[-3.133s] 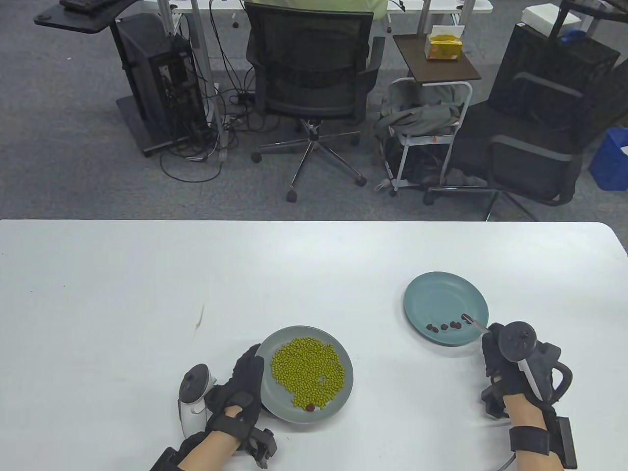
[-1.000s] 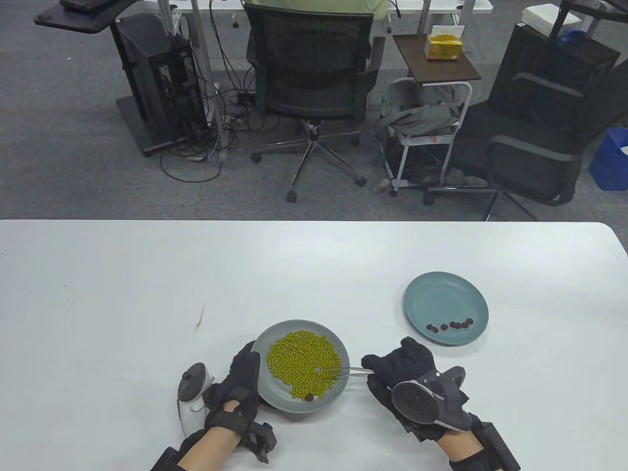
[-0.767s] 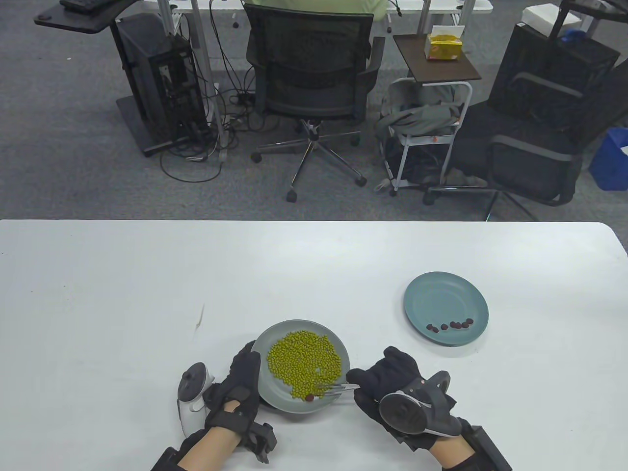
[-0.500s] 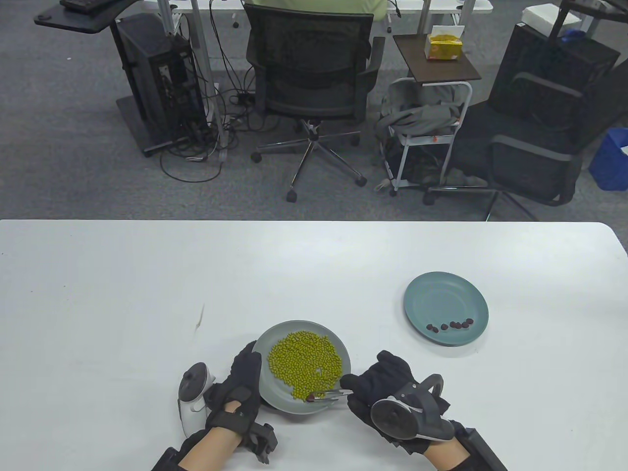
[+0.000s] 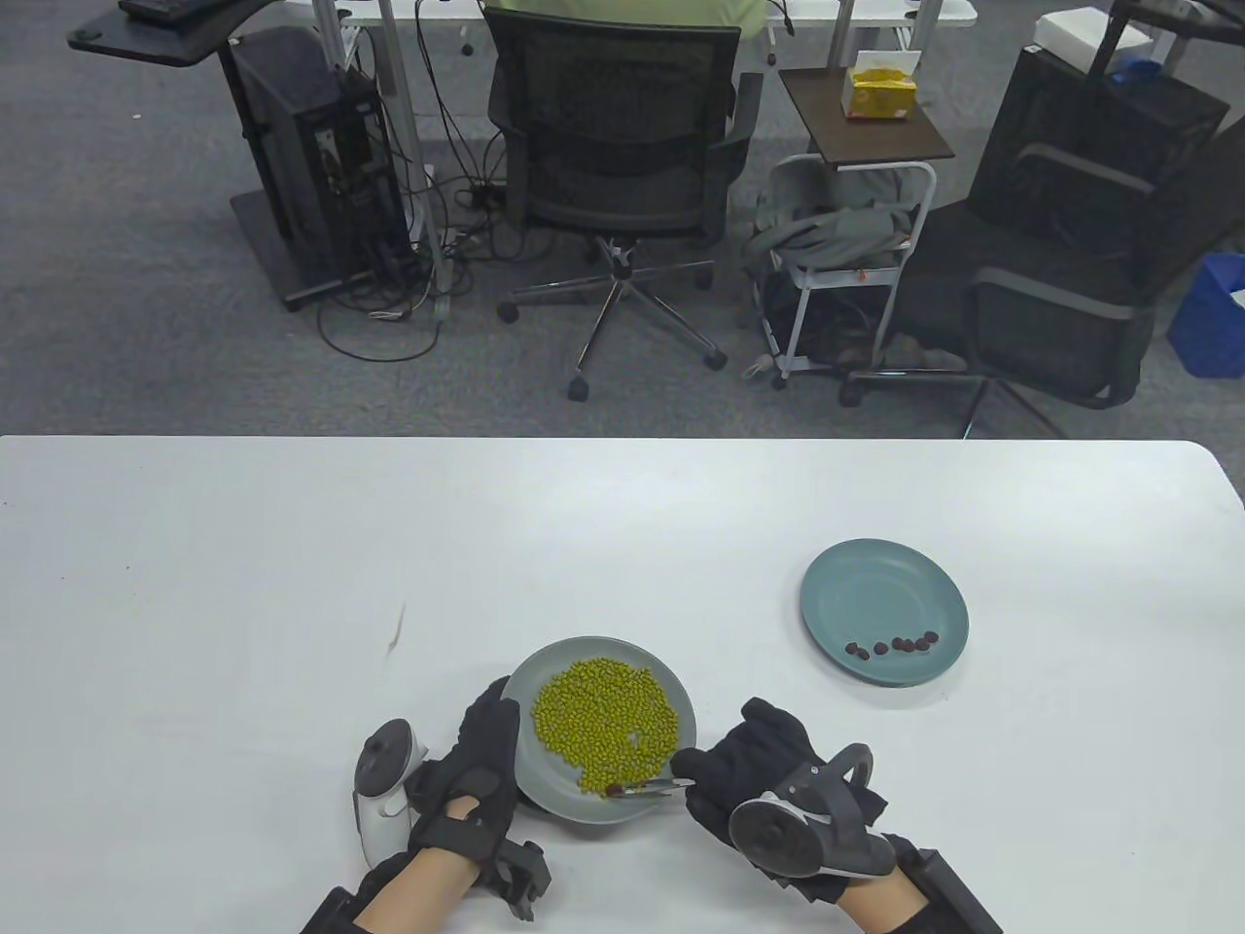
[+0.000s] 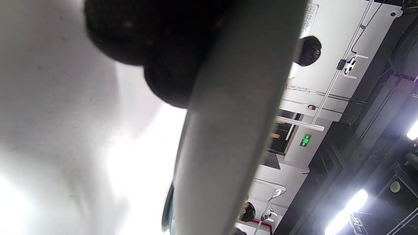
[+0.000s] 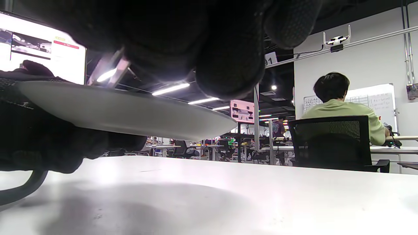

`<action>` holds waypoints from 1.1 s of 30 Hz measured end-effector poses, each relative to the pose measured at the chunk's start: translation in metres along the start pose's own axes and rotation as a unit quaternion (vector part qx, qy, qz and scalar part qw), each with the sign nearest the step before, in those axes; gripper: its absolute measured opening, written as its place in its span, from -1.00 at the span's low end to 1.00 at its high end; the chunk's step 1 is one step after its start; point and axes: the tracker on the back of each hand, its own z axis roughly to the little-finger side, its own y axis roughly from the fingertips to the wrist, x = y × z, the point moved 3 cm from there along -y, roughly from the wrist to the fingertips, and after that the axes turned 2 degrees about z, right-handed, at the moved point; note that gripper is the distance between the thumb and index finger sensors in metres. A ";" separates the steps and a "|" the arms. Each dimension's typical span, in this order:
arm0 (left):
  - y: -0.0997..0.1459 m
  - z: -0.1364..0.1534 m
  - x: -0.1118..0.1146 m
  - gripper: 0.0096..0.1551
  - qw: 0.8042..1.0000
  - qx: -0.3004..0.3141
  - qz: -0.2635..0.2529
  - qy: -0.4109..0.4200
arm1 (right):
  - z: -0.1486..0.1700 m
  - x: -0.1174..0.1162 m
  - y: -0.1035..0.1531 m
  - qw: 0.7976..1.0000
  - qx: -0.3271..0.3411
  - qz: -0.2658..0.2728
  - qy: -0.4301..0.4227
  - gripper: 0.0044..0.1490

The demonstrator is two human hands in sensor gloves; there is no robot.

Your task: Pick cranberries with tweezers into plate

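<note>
A grey plate near the table's front edge holds a heap of green beans and one dark red cranberry at its near rim. My left hand grips this plate's left rim; the rim shows in the left wrist view. My right hand holds metal tweezers whose tips are at the cranberry. The plate's underside shows in the right wrist view, with a tweezer arm above it. A teal plate at the right holds several cranberries.
A small dark mark lies on the white table left of the grey plate. Beyond the table's far edge stand office chairs and a small cart.
My right hand moved from the teal plate, where it left a cranberry, across to the grey plate. In the last second the tweezers slid down to the lone cranberry. My left hand stayed.
</note>
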 end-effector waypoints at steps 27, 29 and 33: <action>0.001 0.000 0.003 -0.26 1.000 0.004 0.009 0.002 | 0.124 0.036 0.017 0.973 -0.216 0.076 -0.015 -0.44; 0.001 0.000 0.003 -0.25 1.000 0.004 0.010 0.001 | 0.153 0.036 0.026 0.961 -0.266 0.067 0.034 -0.44; 0.001 0.001 0.003 -0.25 1.000 0.003 0.010 0.000 | 0.213 0.025 0.053 0.920 -0.384 0.039 0.067 -0.44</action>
